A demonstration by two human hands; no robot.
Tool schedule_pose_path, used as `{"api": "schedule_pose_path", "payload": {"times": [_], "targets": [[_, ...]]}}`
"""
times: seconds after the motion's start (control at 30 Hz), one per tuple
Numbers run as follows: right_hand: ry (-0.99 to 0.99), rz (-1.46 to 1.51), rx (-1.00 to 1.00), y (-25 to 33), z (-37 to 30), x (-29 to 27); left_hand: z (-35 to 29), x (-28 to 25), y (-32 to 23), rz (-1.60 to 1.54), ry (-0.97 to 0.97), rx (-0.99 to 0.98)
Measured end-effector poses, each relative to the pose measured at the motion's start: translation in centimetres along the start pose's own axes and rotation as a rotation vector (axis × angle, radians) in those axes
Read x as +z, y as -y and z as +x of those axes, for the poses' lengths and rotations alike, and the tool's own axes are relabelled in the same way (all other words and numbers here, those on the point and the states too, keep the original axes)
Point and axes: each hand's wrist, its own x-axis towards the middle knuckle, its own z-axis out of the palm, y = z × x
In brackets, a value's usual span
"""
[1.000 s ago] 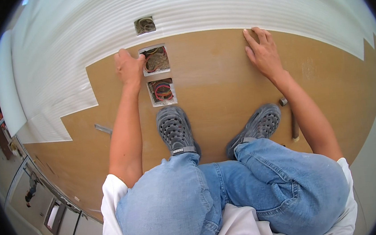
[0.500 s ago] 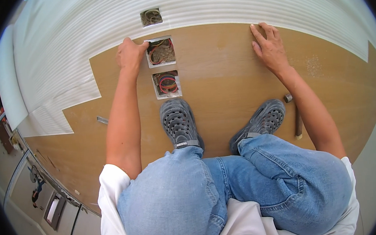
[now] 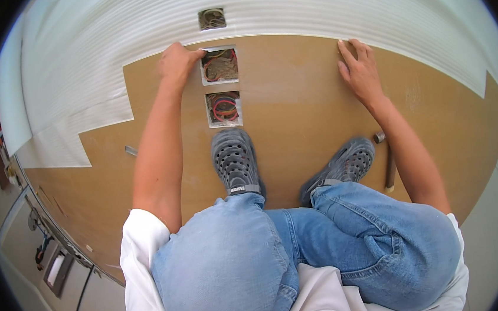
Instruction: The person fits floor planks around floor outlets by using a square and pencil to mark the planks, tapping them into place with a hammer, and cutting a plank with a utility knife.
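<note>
Flat beneath the fingers of both hands, a broad tan board [image 3: 291, 92], with a curved-looking far edge close to both sets of fingertips and set against a white ribbed sheet [image 3: 307, 8]. At that edge, to the left, the left hand [image 3: 176, 67]: bent, with the thumb at the upper left corner of the upper cutout [image 3: 222, 82] and the other fingers mostly hidden behind the knuckles. Cannot tell how far open, nor whether gripping the board or only pressing on it. Well apart to the right, the right hand [image 3: 362, 77]: loosely spread, back upward, with fingertips on the board just beside the border of the white sheet; holding nothing.

Between the hands, nearer the left, wires and rubble inside the upper cutout; just below, a lower cutout [image 3: 225, 125] with looped red and dark wires. Beyond the edge, in the white sheet, a smaller square opening [image 3: 212, 19], also with wires.

Farther toward the body, on the board, two grey perforated clogs [image 3: 235, 159]. Beside the right forearm, a hammer [image 3: 390, 170]. By the left forearm, a short silver strip [image 3: 131, 150]. Nearest of all, bent knees in blue jeans [image 3: 217, 265].
</note>
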Motion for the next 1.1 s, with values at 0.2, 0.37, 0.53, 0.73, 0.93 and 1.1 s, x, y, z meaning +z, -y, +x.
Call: {"api": "schedule_pose_path", "payload": {"times": [0.2, 0.37, 0.53, 0.73, 0.93, 1.1], "targets": [[0.042, -0.028, 0.007, 0.7, 0.3, -0.3, -0.4, -0.2, 0.9, -0.028, 0.041, 0.021], [0.047, -0.041, 0.002, 1.1, 0.6, -0.5, -0.3, 0.2, 2.9, -0.211, 0.068, 0.113], [0.029, -0.067, -0.025, 0.3, 0.1, 0.3, -1.8, -0.2, 0.6, -0.170, 0.021, 0.095], [0.062, -0.059, 0.008, 0.9, 0.4, 0.1, -1.7, 1.9, 0.8, -0.117, -0.148, 0.071], [0.075, -0.074, -0.006, 0.9, 0.5, -0.1, -1.5, 2.8, 0.9, -0.015, -0.267, 0.156], [0.071, -0.100, -0.023, 0.6, 0.6, -0.1, -1.5, 1.8, 0.4, 0.009, -0.188, 0.158]]}}
